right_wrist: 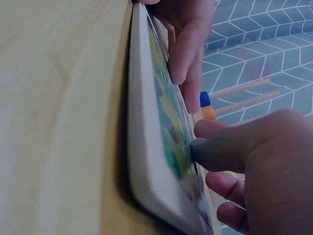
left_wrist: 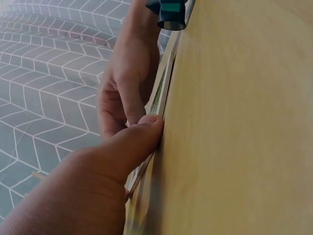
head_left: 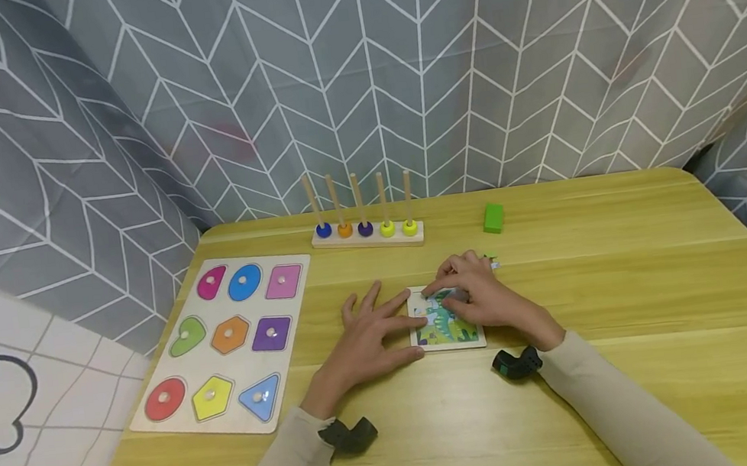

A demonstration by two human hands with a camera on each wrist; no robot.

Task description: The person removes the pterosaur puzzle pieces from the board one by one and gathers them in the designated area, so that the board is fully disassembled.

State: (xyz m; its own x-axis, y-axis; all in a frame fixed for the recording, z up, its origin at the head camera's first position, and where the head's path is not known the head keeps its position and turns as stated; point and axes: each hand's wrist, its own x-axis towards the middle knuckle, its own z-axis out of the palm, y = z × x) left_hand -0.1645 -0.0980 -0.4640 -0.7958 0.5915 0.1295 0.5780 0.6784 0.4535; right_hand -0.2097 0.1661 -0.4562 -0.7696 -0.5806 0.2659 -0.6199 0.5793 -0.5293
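A small jigsaw puzzle with a green dinosaur picture lies in a pale frame on the table. My left hand is spread flat, its fingertips on the puzzle's left edge and the thumb at the near left corner. Over the puzzle's upper right part rests my right hand, its index finger stretched to the top left and its thumb pressing the picture. In the right wrist view the right thumb touches the picture surface. Whether a single piece lies under the right fingers is hidden. A small loose puzzle piece lies just beyond the right hand.
A white shape board with coloured knobbed pieces lies at the left. Behind the puzzle stands a wooden peg rack with coloured beads on its upright rods. A green block sits near the back edge, before a grey patterned curtain.
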